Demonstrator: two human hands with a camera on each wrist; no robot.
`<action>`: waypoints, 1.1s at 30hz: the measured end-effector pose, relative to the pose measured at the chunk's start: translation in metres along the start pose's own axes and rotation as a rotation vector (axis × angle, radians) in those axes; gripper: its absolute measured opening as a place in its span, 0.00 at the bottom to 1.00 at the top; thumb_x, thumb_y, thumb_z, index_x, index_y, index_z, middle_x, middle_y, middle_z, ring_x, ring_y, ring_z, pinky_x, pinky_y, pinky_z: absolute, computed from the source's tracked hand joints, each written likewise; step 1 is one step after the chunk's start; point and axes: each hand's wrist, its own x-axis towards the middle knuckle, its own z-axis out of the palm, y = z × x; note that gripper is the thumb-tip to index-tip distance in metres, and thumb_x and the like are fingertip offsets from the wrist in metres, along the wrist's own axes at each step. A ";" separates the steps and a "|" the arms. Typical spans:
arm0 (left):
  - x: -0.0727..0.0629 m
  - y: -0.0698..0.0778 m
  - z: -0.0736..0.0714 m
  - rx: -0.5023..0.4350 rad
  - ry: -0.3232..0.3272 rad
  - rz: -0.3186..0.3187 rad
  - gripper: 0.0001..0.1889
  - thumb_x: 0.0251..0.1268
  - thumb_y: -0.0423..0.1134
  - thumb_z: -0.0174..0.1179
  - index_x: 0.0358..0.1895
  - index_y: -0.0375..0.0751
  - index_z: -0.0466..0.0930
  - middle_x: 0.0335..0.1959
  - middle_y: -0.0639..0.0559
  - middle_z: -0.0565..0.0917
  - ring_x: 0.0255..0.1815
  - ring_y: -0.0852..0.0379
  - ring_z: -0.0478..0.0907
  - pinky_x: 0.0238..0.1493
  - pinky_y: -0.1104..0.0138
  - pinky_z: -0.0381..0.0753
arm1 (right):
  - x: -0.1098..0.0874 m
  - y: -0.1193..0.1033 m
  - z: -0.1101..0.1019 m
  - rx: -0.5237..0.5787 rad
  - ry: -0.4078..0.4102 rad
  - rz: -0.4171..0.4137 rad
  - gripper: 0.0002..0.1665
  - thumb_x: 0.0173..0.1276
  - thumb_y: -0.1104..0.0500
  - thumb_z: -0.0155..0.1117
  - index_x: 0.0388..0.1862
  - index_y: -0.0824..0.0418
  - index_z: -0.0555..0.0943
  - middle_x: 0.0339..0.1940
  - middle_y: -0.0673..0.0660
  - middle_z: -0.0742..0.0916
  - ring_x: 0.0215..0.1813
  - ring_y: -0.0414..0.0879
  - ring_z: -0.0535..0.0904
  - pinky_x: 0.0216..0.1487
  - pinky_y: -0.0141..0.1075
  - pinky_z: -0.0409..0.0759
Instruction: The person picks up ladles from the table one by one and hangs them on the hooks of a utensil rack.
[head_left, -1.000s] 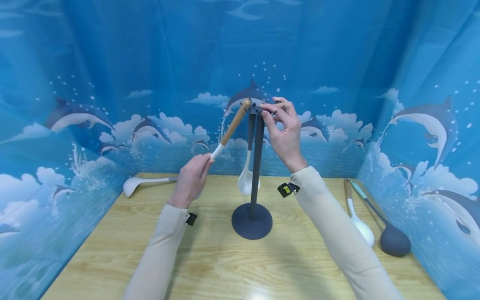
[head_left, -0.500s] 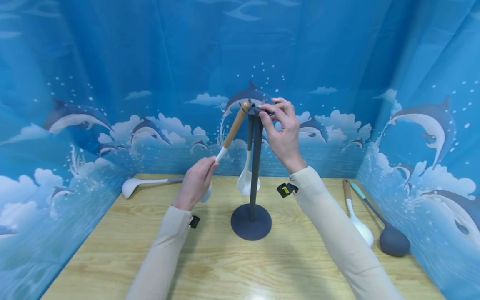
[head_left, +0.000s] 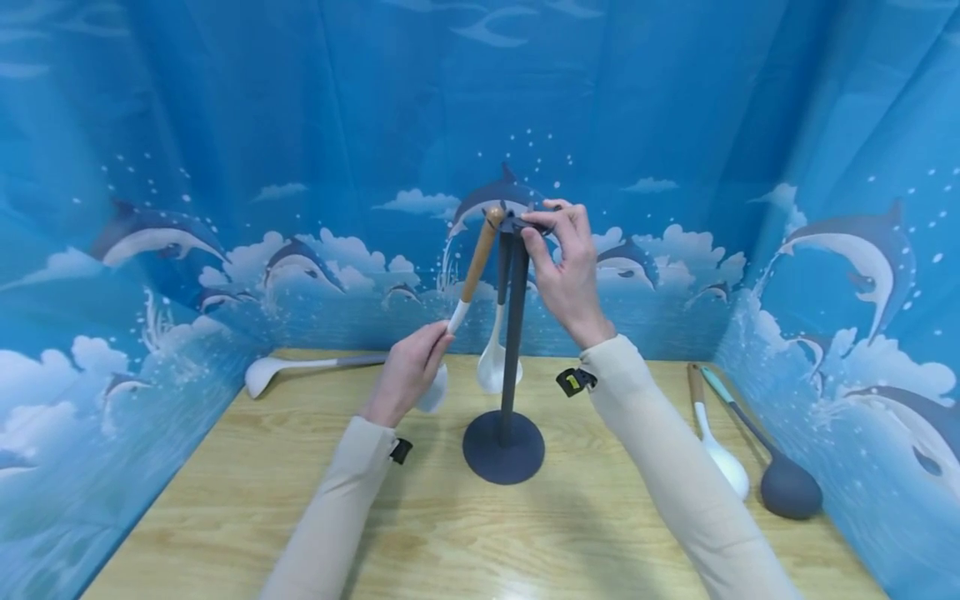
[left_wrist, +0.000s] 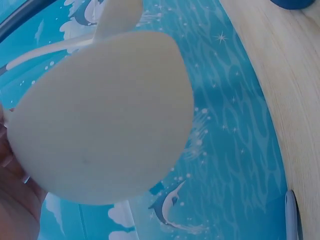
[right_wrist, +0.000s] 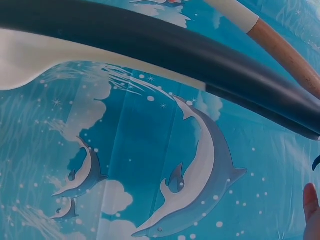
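A dark grey utensil stand with a round base, a slim post and a ring of hooks [head_left: 513, 333] rises from the light wood-grain desk [head_left: 465, 537]. Left of the stand, the left hand [head_left: 408, 372] has a narrow grip, pinching the white neck of a white utensil with a brown wooden handle [head_left: 477, 262]. This utensil leans up toward the stand, its handle's end against the left side of the hooks; whether it is hooked on, I cannot tell. Its broad, rounded head is partly behind the left hand. At the right side of the stand's top, the right hand [head_left: 566, 262] also keeps its grip small, thumb and finger pinching the stand there. Behind the post hangs a white spoon with a dark grey handle [head_left: 491, 364]. Well left of the stand lies a white ladle with a grey handle [head_left: 262, 376]; well right of it, a white ladle with a wooden handle [head_left: 723, 468] lies beside a dark grey ladle with a mint-green handle end [head_left: 790, 487].
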 end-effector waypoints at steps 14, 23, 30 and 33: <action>0.002 0.008 0.011 -0.035 -0.052 0.050 0.05 0.76 0.38 0.51 0.44 0.43 0.75 0.32 0.53 0.80 0.28 0.61 0.76 0.29 0.68 0.77 | 0.001 0.002 -0.002 -0.032 -0.009 -0.019 0.32 0.75 0.38 0.47 0.52 0.65 0.81 0.50 0.66 0.75 0.64 0.56 0.70 0.66 0.50 0.68; 0.007 0.015 0.020 -0.056 -0.074 0.051 0.04 0.75 0.36 0.53 0.46 0.44 0.75 0.35 0.52 0.82 0.33 0.58 0.82 0.32 0.67 0.82 | 0.000 0.000 -0.003 -0.029 0.014 -0.009 0.35 0.73 0.35 0.47 0.50 0.65 0.81 0.48 0.66 0.75 0.63 0.56 0.69 0.65 0.49 0.68; 0.007 0.016 0.022 -0.050 -0.084 0.051 0.06 0.74 0.35 0.54 0.50 0.45 0.75 0.38 0.52 0.84 0.37 0.57 0.84 0.36 0.66 0.85 | 0.001 0.001 -0.003 -0.056 0.007 -0.032 0.34 0.74 0.36 0.48 0.50 0.64 0.81 0.45 0.65 0.75 0.60 0.57 0.70 0.64 0.49 0.67; 0.007 0.016 0.022 -0.052 -0.081 0.058 0.09 0.74 0.36 0.54 0.54 0.44 0.76 0.40 0.51 0.84 0.39 0.57 0.84 0.38 0.64 0.85 | 0.001 0.001 -0.002 -0.067 0.021 -0.044 0.33 0.74 0.36 0.48 0.49 0.64 0.82 0.43 0.64 0.75 0.58 0.57 0.70 0.62 0.50 0.67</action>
